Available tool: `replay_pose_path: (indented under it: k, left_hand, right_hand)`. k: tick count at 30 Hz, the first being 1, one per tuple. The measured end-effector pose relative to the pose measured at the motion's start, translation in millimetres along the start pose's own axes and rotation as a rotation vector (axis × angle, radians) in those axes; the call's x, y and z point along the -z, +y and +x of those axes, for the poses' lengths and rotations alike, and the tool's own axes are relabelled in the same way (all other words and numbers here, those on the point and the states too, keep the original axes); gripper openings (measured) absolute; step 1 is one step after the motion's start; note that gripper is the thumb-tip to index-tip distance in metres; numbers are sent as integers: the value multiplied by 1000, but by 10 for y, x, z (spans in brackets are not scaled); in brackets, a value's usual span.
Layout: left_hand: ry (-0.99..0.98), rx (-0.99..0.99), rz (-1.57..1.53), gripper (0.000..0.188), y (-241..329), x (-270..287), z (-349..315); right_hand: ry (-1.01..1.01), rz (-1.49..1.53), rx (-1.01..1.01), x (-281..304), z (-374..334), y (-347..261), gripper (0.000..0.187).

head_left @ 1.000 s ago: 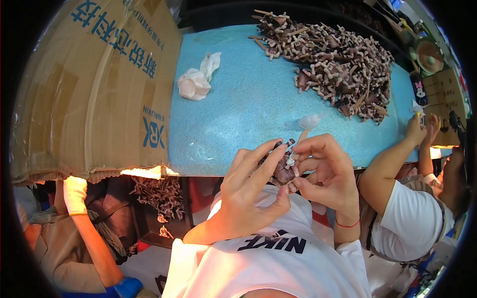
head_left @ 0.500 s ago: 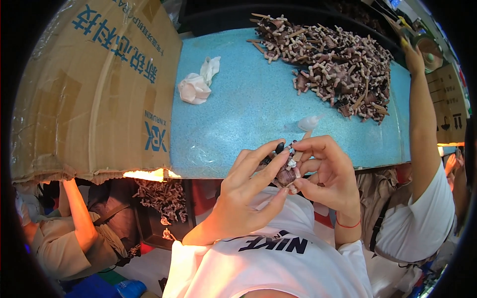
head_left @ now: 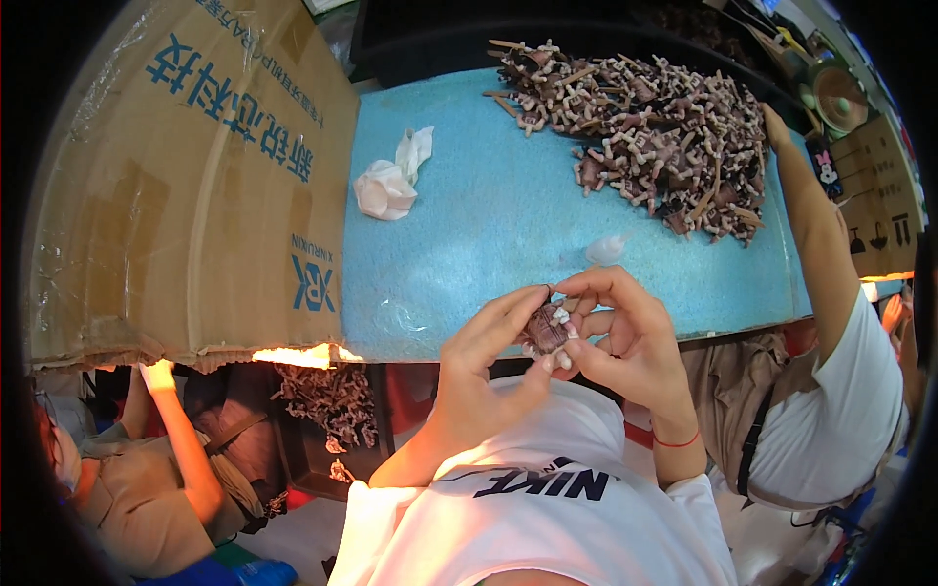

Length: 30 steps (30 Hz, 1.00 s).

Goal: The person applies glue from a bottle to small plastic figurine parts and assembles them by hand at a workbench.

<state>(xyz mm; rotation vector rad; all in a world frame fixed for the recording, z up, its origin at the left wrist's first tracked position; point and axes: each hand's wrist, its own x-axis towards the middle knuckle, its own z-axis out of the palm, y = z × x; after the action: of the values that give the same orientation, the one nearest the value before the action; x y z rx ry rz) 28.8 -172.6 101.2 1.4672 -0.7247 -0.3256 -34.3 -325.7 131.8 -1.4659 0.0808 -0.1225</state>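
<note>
Between my two hands, at the near edge of the table, is a small brown figurine [head_left: 547, 330] with pale limbs and a pale head-like part. My left hand [head_left: 484, 361] pinches it from the left with thumb and fingers. From the other side, my right hand [head_left: 630, 342] has its thumb and fingers closed on the pale parts, and both sets of fingertips nearly meet at the top. The fingers hide some of the figurine. Beyond my right hand, a small translucent bottle [head_left: 606, 250] lies on the blue tabletop [head_left: 469, 225].
A heap of similar brown figurines [head_left: 674, 137] with flat sticks covers the far right. Crumpled white tissue [head_left: 387, 188] lies at left, beside a large cardboard box [head_left: 195, 195]. A co-worker's arm [head_left: 816, 215] reaches along the right. Below left stands a black bin [head_left: 303, 459] of figurines.
The figurine has turned in my fingers, and the black piece and flat stick that stuck out at its top no longer show. The co-worker's hand at right has come down to the heap.
</note>
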Motion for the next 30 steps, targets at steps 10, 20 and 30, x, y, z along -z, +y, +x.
replay_pose_path:
  k: [10, 20, 30]
  left_hand:
    - [-200, 479, -1271, 46, -205, -13, 42]
    - [-158, 527, -1487, 50, -129, -83, -20]
    - [-119, 588, -1398, 44, -116, -113, -33]
  right_hand:
    - [429, -627, 400, 50, -272, 47, 36]
    - [393, -876, 535, -121, -238, 77, 43]
    - [422, -908, 525, -165, -282, 83, 42]
